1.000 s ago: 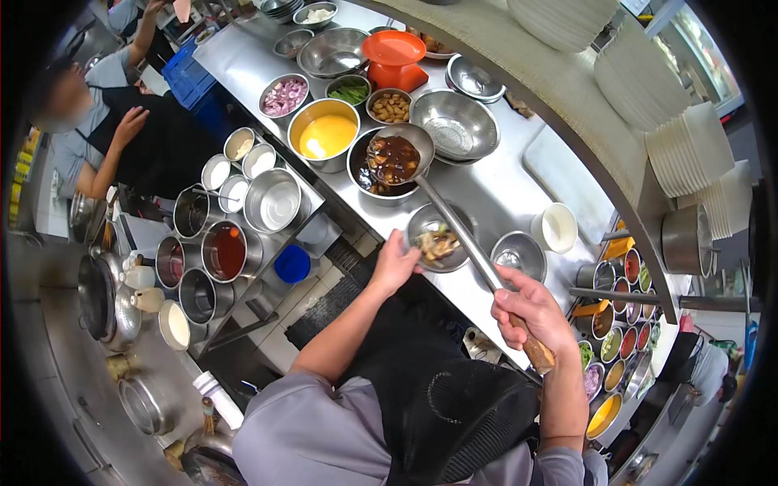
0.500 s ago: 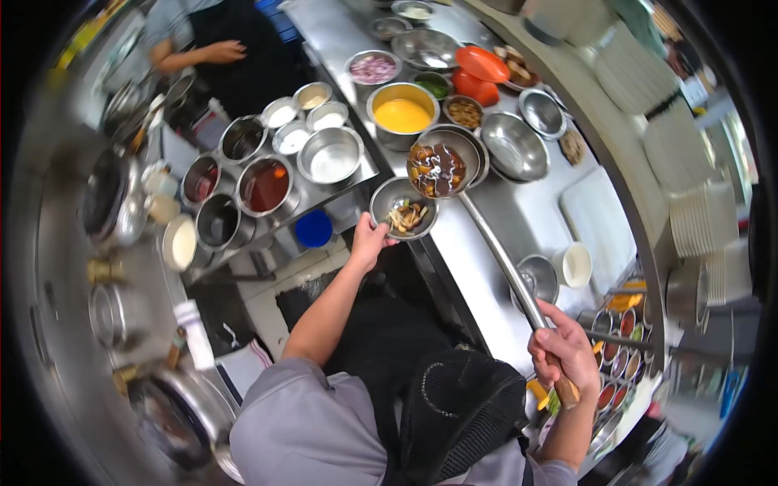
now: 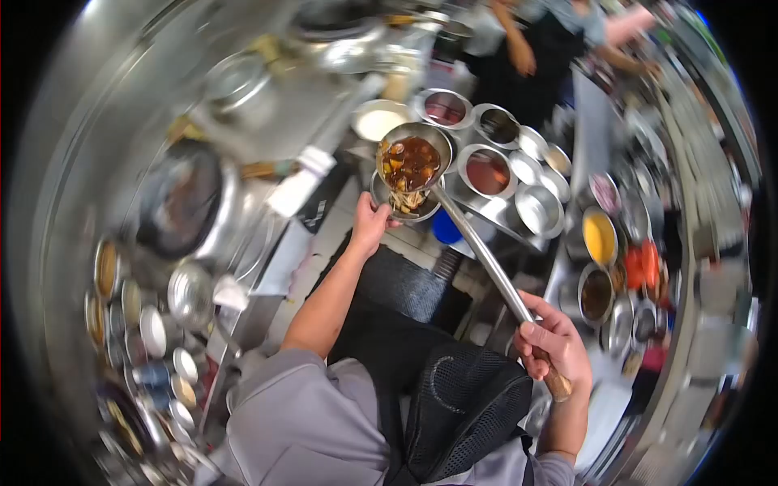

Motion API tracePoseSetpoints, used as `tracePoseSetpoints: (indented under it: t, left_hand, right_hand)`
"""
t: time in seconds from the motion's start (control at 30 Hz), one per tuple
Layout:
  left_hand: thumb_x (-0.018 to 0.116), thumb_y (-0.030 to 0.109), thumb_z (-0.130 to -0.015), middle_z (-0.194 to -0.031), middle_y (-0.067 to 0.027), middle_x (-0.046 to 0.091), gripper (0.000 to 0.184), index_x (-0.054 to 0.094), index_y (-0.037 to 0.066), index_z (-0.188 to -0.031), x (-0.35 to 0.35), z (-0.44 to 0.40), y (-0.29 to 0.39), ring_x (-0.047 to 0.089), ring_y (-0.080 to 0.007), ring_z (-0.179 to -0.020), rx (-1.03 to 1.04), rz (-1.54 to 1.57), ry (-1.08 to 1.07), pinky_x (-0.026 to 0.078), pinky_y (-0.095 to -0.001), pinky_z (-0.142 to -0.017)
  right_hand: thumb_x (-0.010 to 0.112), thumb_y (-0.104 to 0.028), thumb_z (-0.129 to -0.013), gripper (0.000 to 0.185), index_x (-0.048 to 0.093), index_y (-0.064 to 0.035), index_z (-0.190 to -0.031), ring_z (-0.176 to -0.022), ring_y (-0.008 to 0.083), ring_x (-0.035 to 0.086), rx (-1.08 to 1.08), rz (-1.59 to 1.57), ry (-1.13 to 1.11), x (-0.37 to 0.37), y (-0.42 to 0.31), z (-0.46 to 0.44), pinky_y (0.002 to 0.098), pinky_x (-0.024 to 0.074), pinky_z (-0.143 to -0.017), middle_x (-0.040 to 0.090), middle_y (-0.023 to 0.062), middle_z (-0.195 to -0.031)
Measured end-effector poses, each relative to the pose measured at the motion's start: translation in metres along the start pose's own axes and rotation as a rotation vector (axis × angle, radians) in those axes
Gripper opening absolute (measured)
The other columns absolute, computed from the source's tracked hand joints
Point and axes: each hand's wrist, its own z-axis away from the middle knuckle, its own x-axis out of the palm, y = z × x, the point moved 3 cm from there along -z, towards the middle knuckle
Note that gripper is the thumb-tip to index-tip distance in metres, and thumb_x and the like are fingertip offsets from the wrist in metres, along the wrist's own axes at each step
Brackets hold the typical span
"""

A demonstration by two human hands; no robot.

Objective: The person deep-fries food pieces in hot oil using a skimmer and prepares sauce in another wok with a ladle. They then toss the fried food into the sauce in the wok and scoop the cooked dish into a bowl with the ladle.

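Note:
My right hand (image 3: 553, 340) grips the wooden-ended metal handle of a large ladle (image 3: 486, 255). Dark brown sauce with chunks of food (image 3: 411, 162) fills the ladle's bowl. Just beneath it, partly covered, is a metal bowl (image 3: 427, 212) whose rim my left hand (image 3: 371, 223) pinches. Pale strips and brown pieces of food (image 3: 407, 201) show in that bowl. Whether ladle and bowl touch, I cannot tell. Both are held out in front of me, over the floor and beside the pots of sauce.
Metal pots of red sauce (image 3: 488, 172) and white liquid (image 3: 381, 123) stand just beyond. A blurred wok (image 3: 182, 198) is at left, above several seasoning containers (image 3: 154, 330). At right are a pot of yellow liquid (image 3: 599, 236) and a brown-filled pan (image 3: 596, 293). A person's hand (image 3: 523, 58) shows at the back.
My view has turned left, from the counter toward the wok side. The ladle and bowl came along, and the ladle now covers more of the bowl. The white streaks on the sauce no longer show.

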Motion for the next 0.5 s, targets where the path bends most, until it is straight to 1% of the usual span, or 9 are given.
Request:
tracePoseSetpoints:
  t: [0.13,0.17,0.23,0.27,0.3,0.33,0.37,0.43,0.5]
  left_hand:
    - [0.055,0.002,-0.087,-0.091,-0.0082,0.053,0.018,0.037,0.006,-0.090,-0.134,-0.008,0.049,0.060,-0.0165,-0.071,0.137,0.047,0.282,0.057,-0.0292,-0.057]
    - [0.055,0.002,-0.087,-0.091,-0.0082,0.053,0.018,0.037,0.006,-0.090,-0.167,-0.001,0.066,0.060,-0.0165,-0.071,0.157,0.071,0.348,0.057,-0.0292,-0.057]
    - [0.054,0.003,-0.087,-0.092,-0.0079,0.054,0.017,0.041,0.006,-0.097,-0.230,0.016,0.084,0.062,-0.0168,-0.075,0.170,0.086,0.477,0.057,-0.0277,-0.057]
    - [0.054,0.004,-0.088,-0.095,-0.0084,0.055,0.020,0.043,0.006,-0.104,-0.288,0.038,0.092,0.063,-0.0164,-0.078,0.189,0.014,0.641,0.058,-0.0265,-0.057]
    - [0.054,0.004,-0.088,-0.097,-0.0080,0.055,0.024,0.044,0.006,-0.110,-0.313,0.056,0.094,0.063,-0.0156,-0.077,0.218,0.047,0.660,0.057,-0.0261,-0.056]
    - [0.054,0.004,-0.087,-0.086,-0.0106,0.053,0.018,0.036,0.005,-0.092,-0.327,0.075,0.108,0.062,-0.0168,-0.058,0.255,0.033,0.740,0.055,-0.0257,-0.048]
    - [0.054,0.004,-0.088,-0.097,-0.0071,0.054,0.018,0.046,0.005,-0.104,-0.347,0.091,0.107,0.063,-0.0154,-0.080,0.218,0.028,0.768,0.058,-0.0261,-0.056]
    - [0.054,0.004,-0.088,-0.096,-0.0066,0.054,0.016,0.047,0.006,-0.102,-0.371,0.124,0.108,0.061,-0.0145,-0.078,0.219,0.006,0.916,0.056,-0.0270,-0.056]
    - [0.054,0.004,-0.088,-0.095,-0.0061,0.055,0.016,0.047,0.006,-0.101,-0.385,0.147,0.108,0.061,-0.0139,-0.077,0.240,0.022,1.008,0.056,-0.0273,-0.057]
  right_hand:
    - [0.059,-0.009,-0.093,0.051,0.040,-0.0021,-0.139,-0.037,0.0086,0.043,0.052,0.168,-0.264,0.089,-0.028,-0.099,0.0203,0.0323,-0.032,0.053,0.0072,-0.067]
    - [0.057,-0.009,-0.093,0.050,0.040,-0.0008,-0.139,-0.037,0.0083,0.042,0.057,0.202,-0.295,0.121,-0.033,-0.116,0.0204,0.0317,-0.032,0.053,0.0072,-0.067]
    - [0.056,-0.009,-0.094,0.049,0.039,-0.0003,-0.139,-0.037,0.0080,0.041,0.086,0.273,-0.434,0.178,-0.041,-0.162,0.0212,0.0317,-0.032,0.053,0.0074,-0.067]
    - [0.055,-0.009,-0.094,0.049,0.040,-0.0003,-0.139,-0.037,0.0075,0.040,0.119,0.330,-0.541,0.237,-0.043,-0.200,0.0223,0.0320,-0.033,0.052,0.0072,-0.067]
    - [0.055,-0.009,-0.094,0.048,0.040,0.0000,-0.139,-0.038,0.0078,0.041,0.132,0.377,-0.589,0.264,-0.040,-0.222,0.0229,0.0323,-0.034,0.052,0.0066,-0.068]
    - [0.055,-0.010,-0.094,0.049,0.039,0.0003,-0.140,-0.039,0.0082,0.042,0.151,0.424,-0.653,0.291,-0.034,-0.245,0.0228,0.0329,-0.034,0.052,0.0063,-0.068]
    - [0.055,-0.011,-0.094,0.050,0.039,0.0006,-0.140,-0.040,0.0086,0.043,0.168,0.472,-0.716,0.318,-0.028,-0.268,0.0227,0.0334,-0.035,0.051,0.0061,-0.068]
    - [0.054,-0.014,-0.095,0.052,0.037,0.0008,-0.141,-0.042,0.0093,0.045,0.123,0.632,-0.741,0.368,-0.004,-0.306,0.0236,0.0344,-0.037,0.051,0.0036,-0.066]
    - [0.056,-0.016,-0.093,0.055,0.037,0.0026,-0.141,-0.044,0.0111,0.049,-0.040,0.935,-0.873,0.410,0.027,-0.355,0.0266,0.0399,-0.042,0.054,0.0055,-0.064]
